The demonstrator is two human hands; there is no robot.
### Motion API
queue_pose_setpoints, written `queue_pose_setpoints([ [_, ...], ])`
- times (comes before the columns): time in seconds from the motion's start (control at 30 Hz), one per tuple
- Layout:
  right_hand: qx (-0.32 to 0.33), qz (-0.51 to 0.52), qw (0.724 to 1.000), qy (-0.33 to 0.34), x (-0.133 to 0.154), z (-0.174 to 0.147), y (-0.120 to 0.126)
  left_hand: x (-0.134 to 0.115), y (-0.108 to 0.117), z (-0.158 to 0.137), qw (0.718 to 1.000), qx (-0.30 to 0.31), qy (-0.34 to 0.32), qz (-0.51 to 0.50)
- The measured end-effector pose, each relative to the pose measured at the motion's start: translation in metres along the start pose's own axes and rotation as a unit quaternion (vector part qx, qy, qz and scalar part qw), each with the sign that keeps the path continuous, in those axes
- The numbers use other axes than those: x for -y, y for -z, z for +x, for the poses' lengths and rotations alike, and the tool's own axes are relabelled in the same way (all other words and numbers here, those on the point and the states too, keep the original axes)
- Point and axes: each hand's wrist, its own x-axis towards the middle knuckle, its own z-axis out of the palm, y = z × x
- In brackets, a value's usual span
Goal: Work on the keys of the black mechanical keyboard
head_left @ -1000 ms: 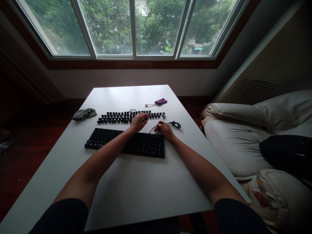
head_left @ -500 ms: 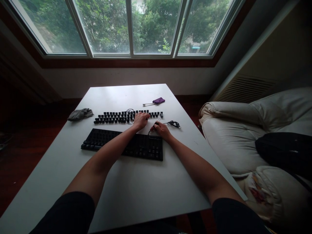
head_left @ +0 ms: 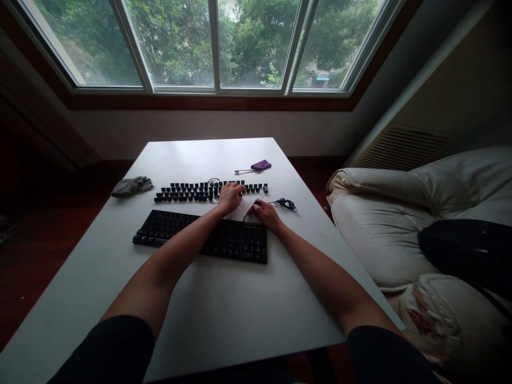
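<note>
You have a long black plastic keyboard (head_left: 236, 240) lying across the middle of the white rectangular table (head_left: 216, 304), and just beyond it, on the far side, small black square keycaps (head_left: 182, 197) stand in rows running left to right. The work looks partway through, as far as you can judge from this: a good number of caps are off the board and set out in order, while raised caps seem to remain on its right-hand end and along its near left edge. The board's far part looks darker and flatter, but the light is too dim for you to count bare spots or say how many are left. Your left hand (head_left: 231, 196) reaches over the keyboard to the right part of the rows, fingers bent and slightly apart; you cannot tell whether a cap sits under them. Your right hand (head_left: 264, 212), beside the keyboard's far right corner, has its fingers narrowed in a pinch on what appears to be a slim tool with thin wire prongs (head_left: 262, 196), pointing at the rows' right end. The coiled black cable (head_left: 285, 203) rests just to the right of that hand.
</note>
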Motion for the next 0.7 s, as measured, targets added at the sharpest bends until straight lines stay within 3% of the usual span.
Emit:
queue_pose_setpoints([
  [0.13, -0.003, -0.001, 1.0, -0.002, 0.002, -0.001, 0.0, -0.003, 0.02, -0.009, 0.998, 0.012, -0.051, -0.036],
  [0.27, -0.024, 0.009, 1.0, -0.014, 0.003, -0.002, -0.001, -0.003, 0.059, -0.036, 0.979, 0.124, -0.151, -0.062],
  [0.43, -0.043, 0.026, 0.998, -0.024, -0.001, 0.001, -0.005, -0.004, 0.1, -0.09, 0.942, 0.245, -0.218, -0.071],
  [0.53, -0.07, 0.049, 0.996, -0.028, -0.006, 0.003, -0.008, -0.007, 0.105, -0.117, 0.927, 0.297, -0.225, -0.038],
  [0.7, -0.103, 0.107, 0.989, -0.015, -0.011, 0.004, -0.01, -0.018, 0.09, -0.135, 0.941, 0.272, -0.196, 0.038],
])
